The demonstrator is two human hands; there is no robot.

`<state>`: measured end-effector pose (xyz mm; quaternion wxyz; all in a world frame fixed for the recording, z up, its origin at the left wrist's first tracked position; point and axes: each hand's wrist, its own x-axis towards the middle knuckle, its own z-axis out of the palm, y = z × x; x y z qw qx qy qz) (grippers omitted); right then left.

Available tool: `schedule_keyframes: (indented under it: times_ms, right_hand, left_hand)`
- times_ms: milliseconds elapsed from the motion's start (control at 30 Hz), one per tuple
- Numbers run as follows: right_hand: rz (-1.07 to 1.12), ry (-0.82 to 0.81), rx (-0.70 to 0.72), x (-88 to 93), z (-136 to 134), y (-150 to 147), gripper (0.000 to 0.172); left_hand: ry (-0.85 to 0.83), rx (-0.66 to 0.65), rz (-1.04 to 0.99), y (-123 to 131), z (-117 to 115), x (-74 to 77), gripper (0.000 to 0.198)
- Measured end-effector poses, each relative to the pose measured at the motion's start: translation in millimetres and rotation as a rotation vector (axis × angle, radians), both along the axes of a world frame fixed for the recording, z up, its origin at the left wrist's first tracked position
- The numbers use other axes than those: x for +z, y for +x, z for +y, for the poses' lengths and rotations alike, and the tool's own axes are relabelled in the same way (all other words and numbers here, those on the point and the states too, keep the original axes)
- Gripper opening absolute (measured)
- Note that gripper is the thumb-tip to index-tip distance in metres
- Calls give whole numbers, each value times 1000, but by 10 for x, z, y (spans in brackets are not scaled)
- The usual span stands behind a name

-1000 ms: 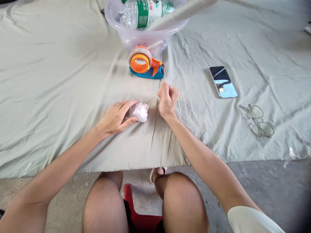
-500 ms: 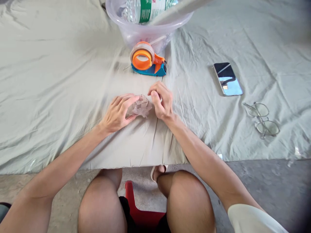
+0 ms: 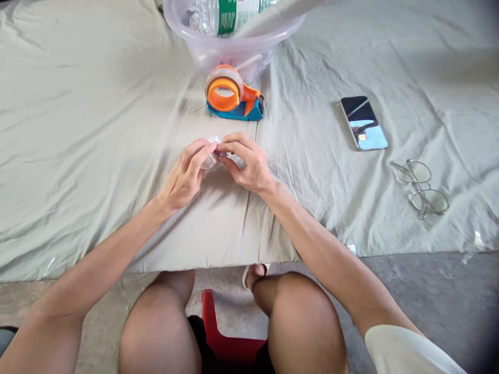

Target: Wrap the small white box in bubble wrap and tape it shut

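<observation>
A small crumpled wad of clear plastic (image 3: 211, 157) sits between my two hands, just above the pale green sheet (image 3: 97, 130). My left hand (image 3: 186, 175) curls round its left side, fingers closed on it. Pinching its top and right side is my right hand (image 3: 244, 163). Most of the wad is hidden by my fingers. An orange and blue tape dispenser (image 3: 232, 94) with a roll of clear tape lies a short way beyond my hands.
A clear plastic basin (image 3: 218, 44) holding a water bottle (image 3: 226, 9) stands behind the dispenser. A phone (image 3: 364, 123) and a pair of glasses (image 3: 420, 189) lie to the right. The sheet's front edge drops to a concrete floor; I sit on a red stool (image 3: 224, 343).
My right hand came over from the right, where it was a loose fist, and closed on the wad. Both hands now hold it, shifted slightly away from me.
</observation>
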<state>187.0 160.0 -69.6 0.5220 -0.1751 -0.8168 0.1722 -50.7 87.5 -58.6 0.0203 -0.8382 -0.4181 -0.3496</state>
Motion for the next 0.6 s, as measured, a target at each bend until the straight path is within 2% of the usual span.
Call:
schedule_keyframes:
  times_ms: [100,200,300,500,600]
  right_hand:
    - [17,-45,17,10,-11,-5,16]
    - [49,-40,20,15,-16,-18,18]
    - [65,-42,29,9,-6,-35,22]
    - [134,-34,51,-16,25,-49,14]
    - [167,-18,55,-22,24,-56,16]
  left_hand:
    - [9,-16,29,1,14,-7,51]
    - [60,-87,8,6,39,-9,59]
    - [119,-91,12,11,65,-8,66]
    - [192,-111,33,6,93,-12,69]
    - [219,-122,48,5,95,-22,68]
